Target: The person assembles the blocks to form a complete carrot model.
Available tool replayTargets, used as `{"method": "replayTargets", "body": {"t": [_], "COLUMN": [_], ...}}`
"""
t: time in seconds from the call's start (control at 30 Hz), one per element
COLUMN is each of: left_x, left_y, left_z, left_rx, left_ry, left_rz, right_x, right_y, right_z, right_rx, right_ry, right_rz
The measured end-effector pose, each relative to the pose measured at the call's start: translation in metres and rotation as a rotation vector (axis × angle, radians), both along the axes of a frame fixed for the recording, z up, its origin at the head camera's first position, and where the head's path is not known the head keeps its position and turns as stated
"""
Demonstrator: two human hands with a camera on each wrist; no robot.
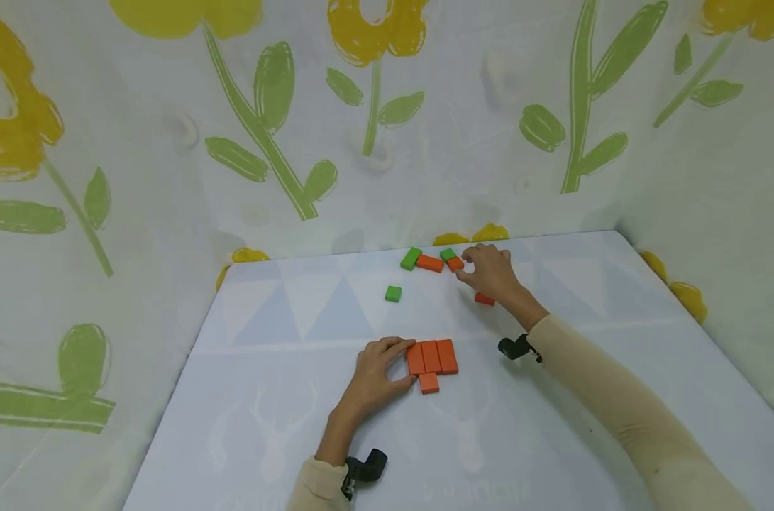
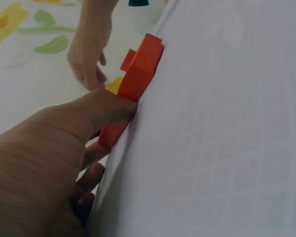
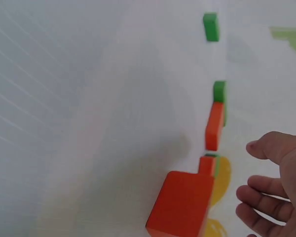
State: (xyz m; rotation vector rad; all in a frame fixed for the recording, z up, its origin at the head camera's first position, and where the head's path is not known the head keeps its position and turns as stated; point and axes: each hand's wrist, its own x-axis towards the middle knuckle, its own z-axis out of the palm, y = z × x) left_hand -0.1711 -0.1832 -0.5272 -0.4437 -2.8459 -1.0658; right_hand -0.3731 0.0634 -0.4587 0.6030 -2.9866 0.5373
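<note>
Three upright orange blocks lie side by side on the table, with a smaller orange block against their near edge. My left hand pinches the leftmost block between thumb and index finger; in the left wrist view the thumb presses on its near end. Farther back, my right hand hovers beside a small orange block, thumb and fingers apart with nothing between them. A small green block touches that orange one. Partly under my right wrist in the head view lies another orange block.
Near the table's back edge, a green block touches a long orange block. A separate green block lies in front of them. Flower-printed cloth rises behind the white table.
</note>
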Motion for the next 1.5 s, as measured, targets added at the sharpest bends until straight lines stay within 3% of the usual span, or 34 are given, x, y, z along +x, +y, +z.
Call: {"method": "replayTargets", "body": {"t": [0.3,0.5,0.63,0.83,1.23,1.5], "left_x": [0.005,0.003,0.001,-0.001,0.000,0.000], "left_y": [0.003,0.000,0.001,-0.002,-0.002,-0.001], "left_z": [0.001,0.005,0.004,0.006,0.004,0.003], "left_rx": [0.025,0.010,-0.011,-0.021,-0.031,-0.029], "left_ry": [-0.021,-0.005,0.006,-0.013,-0.010,-0.032], "left_rz": [0.009,0.002,0.000,0.002,0.009,0.007], "right_x": [-0.032,-0.034,-0.026,-0.003,0.076,0.112], "right_y": [-0.016,-0.018,-0.011,-0.001,0.011,0.019], "right_z": [-0.018,-0.019,-0.015,-0.012,-0.002,-0.005], "right_rx": [0.071,0.033,-0.009,-0.102,-0.206,-0.205], "right_ry": [-0.118,-0.129,-0.099,-0.050,0.025,0.085], "right_rz": [-0.094,-0.103,-0.081,0.025,0.299,0.407]}}
